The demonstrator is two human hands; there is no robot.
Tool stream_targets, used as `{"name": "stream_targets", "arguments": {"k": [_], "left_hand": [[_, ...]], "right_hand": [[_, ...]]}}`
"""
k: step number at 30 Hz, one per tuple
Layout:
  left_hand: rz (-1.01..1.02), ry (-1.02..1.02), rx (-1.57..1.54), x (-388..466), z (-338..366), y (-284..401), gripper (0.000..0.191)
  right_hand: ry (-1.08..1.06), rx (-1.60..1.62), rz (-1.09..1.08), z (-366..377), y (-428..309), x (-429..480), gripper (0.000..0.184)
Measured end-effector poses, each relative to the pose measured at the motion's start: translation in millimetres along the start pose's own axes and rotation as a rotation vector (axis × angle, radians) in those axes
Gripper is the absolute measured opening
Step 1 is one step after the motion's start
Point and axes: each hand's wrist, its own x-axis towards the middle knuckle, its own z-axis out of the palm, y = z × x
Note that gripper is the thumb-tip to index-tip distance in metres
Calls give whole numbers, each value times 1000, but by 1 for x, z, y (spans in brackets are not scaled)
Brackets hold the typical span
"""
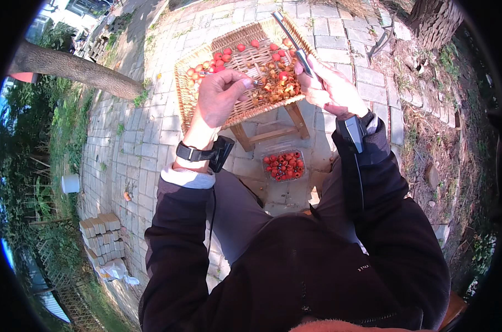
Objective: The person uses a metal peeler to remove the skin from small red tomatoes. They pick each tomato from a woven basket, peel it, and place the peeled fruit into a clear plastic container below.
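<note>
My left hand [221, 97] pinches a thin metal tool [257, 83] between thumb and fingers, above the near side of a wicker basket [247, 60]. A long, slim metal tool [291, 38] is gripped in my right hand [332, 87], pointing up and away over the basket's right rim; its exact kind is unclear. Whole red fruits [219, 62], which look like hawthorns, lie at the basket's left and far side. Brownish cut scraps [276, 85] are heaped at its right, partly hidden by my right hand.
The basket rests on a wooden stool [297, 120]. Between my feet, a clear plastic box [285, 150] holds red fruits [283, 167], several with holes. Paving surrounds me. A leaning tree trunk [77, 70], white bucket [70, 183] and stacked bricks [104, 236] stand to the left.
</note>
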Motion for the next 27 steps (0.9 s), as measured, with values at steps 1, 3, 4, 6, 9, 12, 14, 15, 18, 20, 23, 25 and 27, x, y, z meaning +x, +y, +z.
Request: {"name": "stream_targets", "arguments": {"k": [1,3,4,6,9,12,14,15,18,20,23,25,27], "left_hand": [[37,45,112,9,-21,3,14],[-2,8,382,26,-68,9,19],[-26,57,611,35,-84,9,23],[-71,46,931,50,-108,2,27],[-182,-21,1083,65,-126,-17,21],[6,-113,947,76,-121,-38,17],[40,-154,902,88,-111,-45,21],[79,-185,970,93,-102,-48,19],[74,-210,1091,115,-75,-48,22],[-40,-254,1336,123,-63,-44,27],[-182,-360,1462,134,-50,-36,30],[-257,-413,1440,137,-43,-31,28],[-269,-441,1479,138,-38,-27,29]], "right_hand": [[-16,24,-9,-1,3,1,36],[-23,30,9,-5,5,2,35],[-13,15,34,-6,6,2,35],[17,2,100,-8,5,1,35],[65,-160,80,-8,3,-7,35],[62,-211,70,-4,1,-14,34],[71,-263,40,-2,1,-14,34],[48,-223,52,-1,1,-14,34],[16,-173,79,1,0,-12,35],[5,-168,77,1,0,-12,35],[8,-138,104,-1,0,-11,35],[53,-184,118,-2,0,-10,35],[61,-199,113,-2,1,-9,35]]}}
